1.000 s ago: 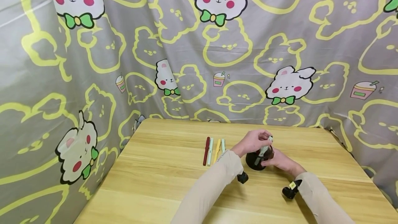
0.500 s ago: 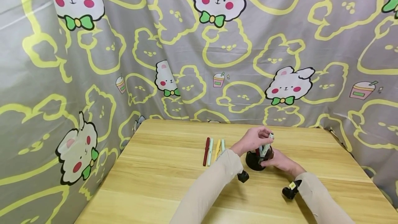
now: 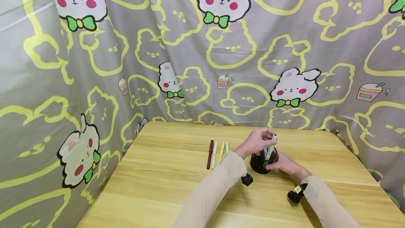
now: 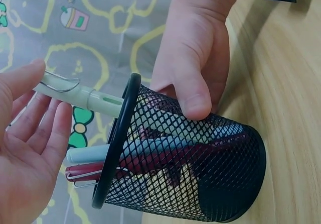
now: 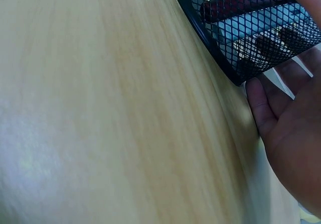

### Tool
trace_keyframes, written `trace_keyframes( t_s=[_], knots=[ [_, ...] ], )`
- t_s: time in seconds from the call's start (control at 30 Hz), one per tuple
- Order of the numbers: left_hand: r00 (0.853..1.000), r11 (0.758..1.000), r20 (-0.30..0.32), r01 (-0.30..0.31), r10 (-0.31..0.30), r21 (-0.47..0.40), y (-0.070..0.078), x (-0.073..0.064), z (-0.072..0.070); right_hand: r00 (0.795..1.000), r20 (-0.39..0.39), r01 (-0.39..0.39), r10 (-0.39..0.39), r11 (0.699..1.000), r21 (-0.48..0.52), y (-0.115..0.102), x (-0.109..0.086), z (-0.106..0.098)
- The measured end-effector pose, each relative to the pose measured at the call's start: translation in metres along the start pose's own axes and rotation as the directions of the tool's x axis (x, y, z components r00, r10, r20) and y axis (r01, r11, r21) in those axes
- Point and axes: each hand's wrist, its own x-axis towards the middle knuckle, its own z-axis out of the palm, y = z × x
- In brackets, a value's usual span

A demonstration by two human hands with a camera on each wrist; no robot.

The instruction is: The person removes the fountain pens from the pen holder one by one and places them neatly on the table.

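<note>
A black mesh pen holder [image 3: 258, 165] stands on the table, held around its side by my right hand [image 3: 288, 164]. My left hand [image 3: 254, 141] pinches the upper end of a pale green pen [image 4: 75, 97] with a wire clip. The lower part of this pen is inside the holder. A light blue pen [image 4: 88, 154] and a dark red pen [image 4: 83, 171] also stick out past the rim. In the right wrist view, the thumb and fingers of the right hand [image 5: 296, 126] lie against the mesh near the base.
Left of the holder on the wooden table [image 3: 158, 178] lie a dark red pen [image 3: 210, 154], a mint pen [image 3: 214, 154], a yellow pen [image 3: 221, 152] and another mint pen [image 3: 227, 147]. A patterned curtain [image 3: 190, 80] hangs behind and at the left.
The left hand has shifted slightly up and the pale green pen sits at a changed angle, showing more of the red pen inside the holder. The right hand stays in place.
</note>
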Motion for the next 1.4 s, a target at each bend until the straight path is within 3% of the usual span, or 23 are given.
trace_keyframes(
  t_s=[0.27,0.53,0.73,0.97,1.13,1.27,1.4],
  knots=[
    [0.999,0.999,-0.043,-0.003,0.001,-0.045,0.000,-0.002,-0.007,0.999,-0.001,0.043,-0.043,0.999,0.009,0.002,0.001,0.001],
    [0.996,0.995,-0.088,-0.043,0.034,-0.095,-0.003,-0.005,-0.031,0.990,0.026,0.138,-0.140,0.988,0.067,0.005,0.003,0.000],
    [0.989,0.980,-0.148,-0.022,-0.008,-0.197,-0.008,-0.011,-0.053,0.990,0.065,0.121,-0.129,0.987,0.110,0.001,0.003,-0.001],
    [0.983,0.934,-0.182,-0.036,-0.031,-0.355,-0.011,-0.016,-0.068,0.992,0.059,0.106,-0.112,0.989,0.102,-0.001,0.003,-0.001],
    [0.973,0.914,-0.232,-0.076,-0.020,-0.399,-0.013,-0.015,-0.076,0.991,0.058,0.114,-0.121,0.987,0.116,-0.001,0.003,0.001],
    [0.964,0.910,-0.268,-0.108,-0.004,-0.400,-0.014,-0.013,-0.084,0.990,0.076,0.109,-0.120,0.985,0.131,-0.001,0.003,0.001],
    [0.959,0.916,-0.283,-0.092,-0.024,-0.389,-0.013,-0.015,-0.094,0.990,0.081,0.106,-0.116,0.987,0.123,0.000,0.003,0.001]
  ],
)
